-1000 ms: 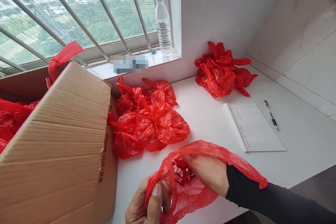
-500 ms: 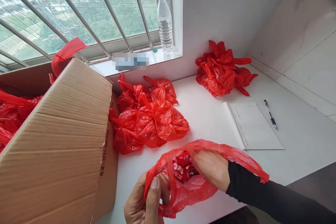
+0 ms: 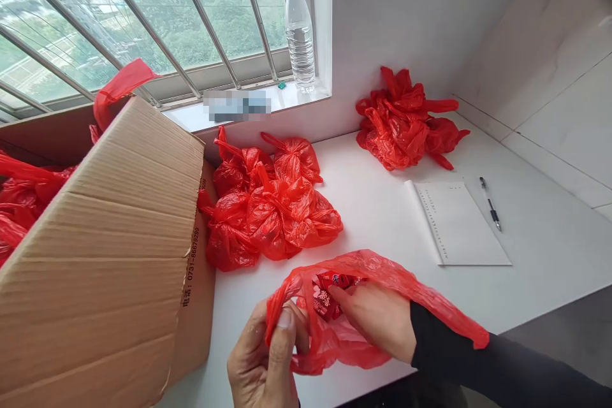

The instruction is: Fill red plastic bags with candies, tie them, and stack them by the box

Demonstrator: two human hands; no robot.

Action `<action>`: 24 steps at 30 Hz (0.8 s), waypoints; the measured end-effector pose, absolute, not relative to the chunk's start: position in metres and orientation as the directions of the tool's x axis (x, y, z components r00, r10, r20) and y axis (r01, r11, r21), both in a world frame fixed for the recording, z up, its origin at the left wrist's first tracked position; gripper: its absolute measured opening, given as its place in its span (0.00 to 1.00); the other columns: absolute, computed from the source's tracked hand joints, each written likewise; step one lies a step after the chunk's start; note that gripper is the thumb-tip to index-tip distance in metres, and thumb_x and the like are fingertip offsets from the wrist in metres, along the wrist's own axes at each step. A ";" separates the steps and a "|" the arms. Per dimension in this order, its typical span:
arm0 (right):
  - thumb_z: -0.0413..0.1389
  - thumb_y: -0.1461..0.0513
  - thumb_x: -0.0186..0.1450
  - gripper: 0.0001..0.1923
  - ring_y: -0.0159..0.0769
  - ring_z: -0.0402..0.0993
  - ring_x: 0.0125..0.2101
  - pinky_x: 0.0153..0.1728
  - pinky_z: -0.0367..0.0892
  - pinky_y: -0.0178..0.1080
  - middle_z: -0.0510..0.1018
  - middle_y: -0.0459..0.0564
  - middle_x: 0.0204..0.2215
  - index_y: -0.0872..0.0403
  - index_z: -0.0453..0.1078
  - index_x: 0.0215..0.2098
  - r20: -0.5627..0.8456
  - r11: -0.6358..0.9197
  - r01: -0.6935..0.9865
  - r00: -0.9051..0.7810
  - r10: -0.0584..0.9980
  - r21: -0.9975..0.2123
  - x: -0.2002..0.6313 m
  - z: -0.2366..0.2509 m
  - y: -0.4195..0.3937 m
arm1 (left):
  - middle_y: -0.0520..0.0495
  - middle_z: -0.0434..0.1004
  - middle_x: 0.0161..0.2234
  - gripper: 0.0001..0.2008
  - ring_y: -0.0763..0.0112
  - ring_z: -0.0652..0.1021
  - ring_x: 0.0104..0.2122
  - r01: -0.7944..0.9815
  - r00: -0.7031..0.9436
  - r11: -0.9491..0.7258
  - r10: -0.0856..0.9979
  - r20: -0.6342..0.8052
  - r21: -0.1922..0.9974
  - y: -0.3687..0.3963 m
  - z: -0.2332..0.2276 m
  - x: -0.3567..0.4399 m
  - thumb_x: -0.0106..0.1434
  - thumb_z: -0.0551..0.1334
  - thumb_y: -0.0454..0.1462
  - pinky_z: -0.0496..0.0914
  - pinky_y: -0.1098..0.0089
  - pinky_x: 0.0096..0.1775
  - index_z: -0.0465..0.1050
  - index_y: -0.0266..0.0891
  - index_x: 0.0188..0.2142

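A red plastic bag (image 3: pixel 363 261) hangs open in front of me above the white tabletop. My left hand (image 3: pixel 268 350) pinches its rim and handle between thumb and fingers, on the left side. Through the mouth of the bag, my right hand (image 3: pixel 377 315) reaches in from the right, the bag's other handle lying over its black sleeve. Its fingertips touch small red wrapped packets (image 3: pixel 322 303) with printed characters, probably sweets. Most of the right fingers are hidden in the bag, so their grip cannot be made out.
Several knotted red bags (image 3: pixel 282 210) sit beside a cardboard box (image 3: pixel 109 248) that holds more red plastic. Another heap of red bags (image 3: pixel 401 127) lies by the wall, with a notepad (image 3: pixel 463 223) and pen (image 3: pixel 490 204) nearer. A water bottle (image 3: pixel 300 44) stands on the windowsill.
My right hand has shifted slightly left and deeper among the packets, its fingers now over some of them. My left hand keeps its hold on the bag's rim.
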State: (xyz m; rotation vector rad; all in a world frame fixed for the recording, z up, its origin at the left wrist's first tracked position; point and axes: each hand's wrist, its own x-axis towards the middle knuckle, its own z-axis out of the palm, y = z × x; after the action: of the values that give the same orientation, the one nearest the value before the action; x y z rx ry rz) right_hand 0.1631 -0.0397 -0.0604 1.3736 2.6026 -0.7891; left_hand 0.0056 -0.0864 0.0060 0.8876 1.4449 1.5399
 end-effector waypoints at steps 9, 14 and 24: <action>0.51 0.73 0.62 0.14 0.44 0.80 0.27 0.24 0.64 0.39 0.82 0.51 0.29 0.55 0.74 0.39 -0.357 0.525 0.811 -0.586 0.728 -0.259 0.183 -0.048 -0.041 | 0.54 0.65 0.18 0.15 0.74 0.66 0.20 -0.130 -0.458 0.038 0.884 -0.094 0.991 -0.090 0.006 0.008 0.59 0.71 0.45 0.65 0.73 0.24 0.75 0.40 0.23; 0.52 0.75 0.62 0.16 0.42 0.79 0.25 0.24 0.65 0.38 0.81 0.51 0.27 0.56 0.75 0.41 -0.323 0.510 0.848 -0.528 0.785 -0.146 0.186 -0.035 -0.048 | 0.54 0.68 0.22 0.08 0.74 0.69 0.23 -0.105 -0.455 0.041 0.887 -0.085 0.994 -0.093 0.006 0.009 0.61 0.70 0.44 0.67 0.75 0.26 0.80 0.42 0.32; 0.54 0.64 0.71 0.24 0.39 0.73 0.55 0.53 0.72 0.36 0.75 0.51 0.54 0.47 0.64 0.65 0.386 0.656 0.657 -0.534 0.752 -0.371 0.263 0.036 -0.067 | 0.46 0.76 0.57 0.24 0.52 0.73 0.60 -0.104 -0.607 -0.059 0.794 -0.016 0.993 -0.090 0.005 0.013 0.57 0.73 0.43 0.76 0.66 0.48 0.78 0.52 0.53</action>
State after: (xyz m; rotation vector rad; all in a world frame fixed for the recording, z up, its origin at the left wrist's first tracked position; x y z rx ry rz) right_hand 0.2632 -0.0667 0.0358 1.5411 3.3186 -0.3452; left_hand 0.0135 -0.0904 0.0050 0.7528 1.5591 1.7421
